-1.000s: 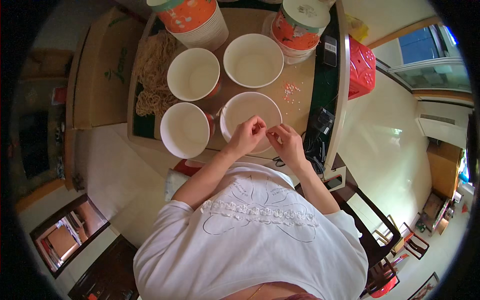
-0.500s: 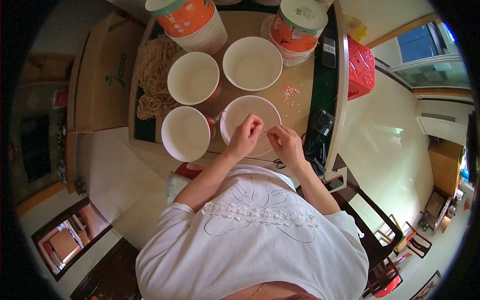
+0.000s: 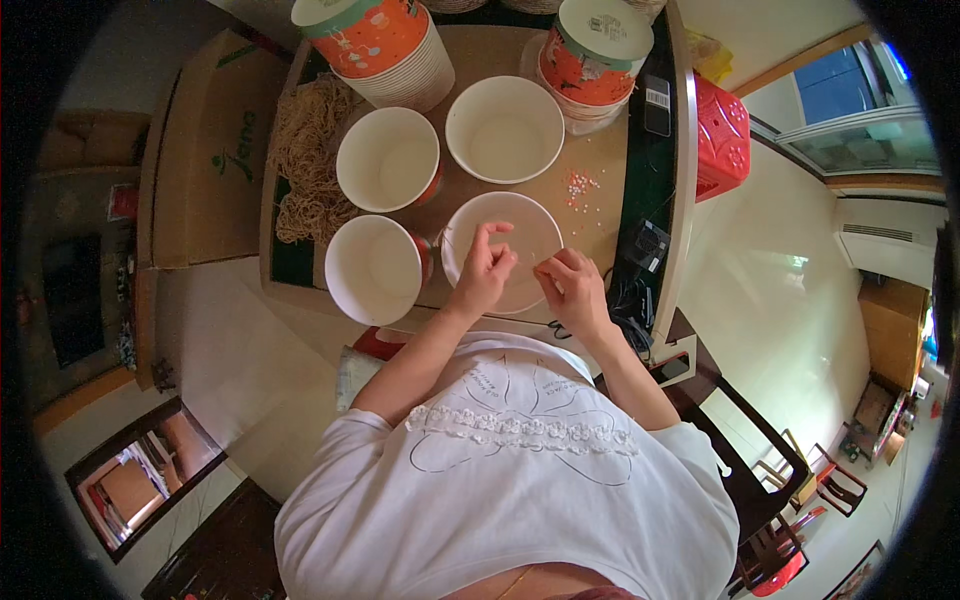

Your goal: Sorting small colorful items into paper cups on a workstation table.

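Over the near white paper tub [image 3: 530, 212], my left hand [image 3: 482, 278] has its index finger hooked away from the thumb, with nothing visible between them. To its right, at the tub's right rim, my right hand [image 3: 574, 292] pinches thumb and fingers together; whatever they hold is too small to make out. Three more open tubs stand close by: one left of my left hand [image 3: 374, 270], one farther back at the left [image 3: 388, 158] and another behind the near tub [image 3: 505, 130]. Small pink and white beads [image 3: 580, 188] lie scattered beyond my right hand.
Tall stacks of orange-and-white tubs stand at the back left [image 3: 385, 52] and back right [image 3: 592, 65]. Tangled brown twine [image 3: 308, 160] lies along the table's left side. A black phone-like device [image 3: 657, 105], a small black box [image 3: 648, 245] and cables [image 3: 628, 308] line the right edge.
My left hand's thumb and index finger have come apart from a pinch, and the index finger has lifted away. My right hand keeps its pinch in nearly the same place.
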`<state>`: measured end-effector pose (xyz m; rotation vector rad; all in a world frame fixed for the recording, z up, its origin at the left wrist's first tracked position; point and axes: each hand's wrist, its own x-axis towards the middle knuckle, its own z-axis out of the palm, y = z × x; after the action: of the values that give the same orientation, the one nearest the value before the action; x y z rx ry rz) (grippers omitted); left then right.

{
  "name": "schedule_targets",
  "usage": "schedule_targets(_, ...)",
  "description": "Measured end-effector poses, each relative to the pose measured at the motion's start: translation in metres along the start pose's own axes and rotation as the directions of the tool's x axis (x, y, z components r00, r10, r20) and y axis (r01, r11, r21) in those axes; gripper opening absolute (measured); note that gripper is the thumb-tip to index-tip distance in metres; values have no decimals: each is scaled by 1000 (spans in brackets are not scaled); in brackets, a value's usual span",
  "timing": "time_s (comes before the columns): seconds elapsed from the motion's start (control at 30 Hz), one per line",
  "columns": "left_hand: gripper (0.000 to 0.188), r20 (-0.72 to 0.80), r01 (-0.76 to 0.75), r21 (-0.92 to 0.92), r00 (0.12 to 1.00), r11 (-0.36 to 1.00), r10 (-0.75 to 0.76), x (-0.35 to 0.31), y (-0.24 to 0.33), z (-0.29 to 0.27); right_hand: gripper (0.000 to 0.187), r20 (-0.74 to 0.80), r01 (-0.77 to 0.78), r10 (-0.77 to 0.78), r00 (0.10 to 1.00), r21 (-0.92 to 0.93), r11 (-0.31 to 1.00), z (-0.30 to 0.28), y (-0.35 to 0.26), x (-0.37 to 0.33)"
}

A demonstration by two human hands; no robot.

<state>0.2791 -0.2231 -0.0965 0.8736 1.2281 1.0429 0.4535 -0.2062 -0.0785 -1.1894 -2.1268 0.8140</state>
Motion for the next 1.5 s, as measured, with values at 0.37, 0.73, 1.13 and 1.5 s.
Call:
schedule_targets(0.37, 14, 79, -87, 387, 995, 918, 61, 1, 9, 4, 5, 61, -40, 43, 997, -38, 998, -5, 0, 2)
schedule_targets(0.73, 10, 85, -156, 487, 988, 860, 131, 0, 14, 1, 6, 50, -37, 40, 998, -55, 998, -3, -1, 2)
schedule_targets(1.13, 12, 74, -191, 442, 981, 876, 177, 1, 13, 5, 4, 32, -42, 43, 999, -33, 999, -4, 1, 1)
schedule_targets(1.5, 7, 1, -292, 750, 898, 594, 440, -4, 10, 19, 6, 32, 7, -4, 999, -72, 997, -6, 1, 3)
